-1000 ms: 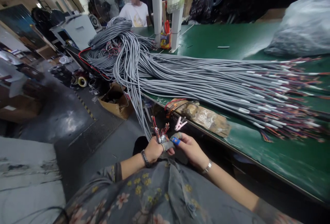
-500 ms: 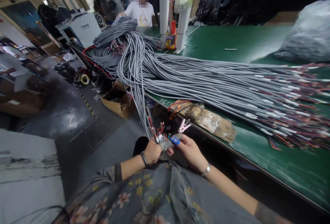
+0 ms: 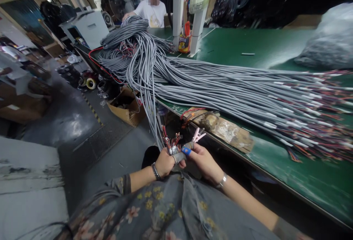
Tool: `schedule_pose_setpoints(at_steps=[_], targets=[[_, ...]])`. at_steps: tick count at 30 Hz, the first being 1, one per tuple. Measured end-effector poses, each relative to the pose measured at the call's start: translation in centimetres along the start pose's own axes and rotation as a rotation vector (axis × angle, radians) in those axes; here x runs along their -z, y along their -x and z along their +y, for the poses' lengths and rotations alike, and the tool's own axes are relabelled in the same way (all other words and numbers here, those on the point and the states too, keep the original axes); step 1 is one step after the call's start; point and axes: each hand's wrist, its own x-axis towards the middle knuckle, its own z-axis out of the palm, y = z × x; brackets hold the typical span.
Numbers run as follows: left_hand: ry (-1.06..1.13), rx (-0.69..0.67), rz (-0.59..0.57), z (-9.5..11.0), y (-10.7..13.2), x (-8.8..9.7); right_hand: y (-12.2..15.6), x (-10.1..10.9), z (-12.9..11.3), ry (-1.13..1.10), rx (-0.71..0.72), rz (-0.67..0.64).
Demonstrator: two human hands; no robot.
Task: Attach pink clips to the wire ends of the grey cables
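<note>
My left hand (image 3: 166,162) is closed around a bundle of grey cable ends (image 3: 173,150). Stripped red, white and dark wires (image 3: 164,132) stick up out of that fist. Tape wraps one of its fingers. My right hand (image 3: 204,161) is closed too, its thumb, with a blue cover (image 3: 186,151), pressed towards the taped index finger beside the bundle. A pink two-pronged clip (image 3: 198,135) projects from behind its fingers and seems held there; its lower end is hidden. From the left fist the grey cables (image 3: 151,113) run up to the bench.
Many grey cables (image 3: 209,81) lie along the green bench (image 3: 306,181), their wire ends at the right. A worn wooden block (image 3: 234,135) sits at the bench edge. An open carton (image 3: 124,111) stands on the floor. A person (image 3: 153,10) is behind the coiled cables.
My right thumb has shifted slightly, and the green wire tips beside it no longer show. The wires above my left fist have fanned differently. The view has shifted a little.
</note>
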Motion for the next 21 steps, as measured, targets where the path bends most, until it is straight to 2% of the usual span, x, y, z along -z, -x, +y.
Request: schedule_pose_setpoints(at_steps=[3, 11, 15, 21], targets=[[-0.003, 0.018, 0.019, 0.2, 0.0, -0.1, 0.2, 0.0, 0.6, -0.075, -0.033, -0.034], [0.028, 0.022, 0.067, 1.0, 0.2, -0.4, 0.4, -0.5, 0.9, -0.257, -0.044, -0.002], [0.053, 0.030, 0.079, 1.1, 0.1, -0.4, 0.4, -0.7, 0.6, -0.249, -0.035, 0.024], [0.059, 0.051, 0.077, 1.4, 0.1, -0.6, 0.4, -0.7, -0.1, -0.193, -0.051, -0.046]])
